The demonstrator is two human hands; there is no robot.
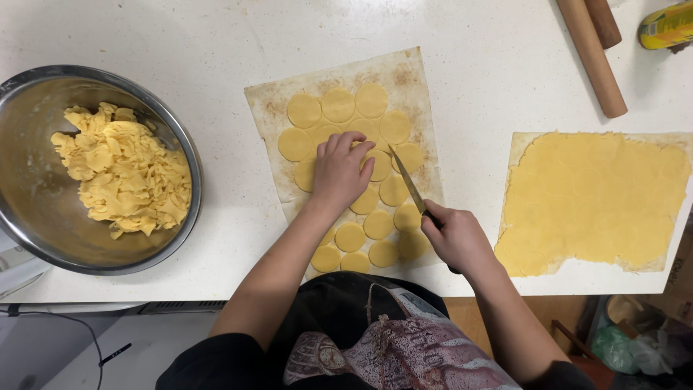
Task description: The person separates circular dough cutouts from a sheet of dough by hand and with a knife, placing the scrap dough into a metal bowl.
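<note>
**Yellow dough rounds being lifted with a knife close to the fingers**

Pale speckled countertop is filling most of the frame, and nearly everything is resting on it. At the right, a rolled yellow dough sheet is lying on its own paper, faint circles pressed into it. At the left edge, a steel bowl is holding a heap of dough scraps. In the centre, a browned parchment sheet is carrying the cut dough discs, packed close and touching in places. A wooden rolling pin is lying at the upper right, beside a yellow can cut off by the corner.

The left hand is pressing flat, fingers curled over a disc in mid-frame. The right hand is closed around the dark handle of a knife, its blade angling up toward the left fingertips.

As a judgement, the main risk is the blade tip: it is sitting just beside the left fingers, so a slip could nick them. Soft discs could also tear or stretch if the blade is catching, and the parchment could be sliding on the smooth counter.

Along the bottom, a dark patterned garment, a cable at lower left and bags at lower right are showing.
</note>
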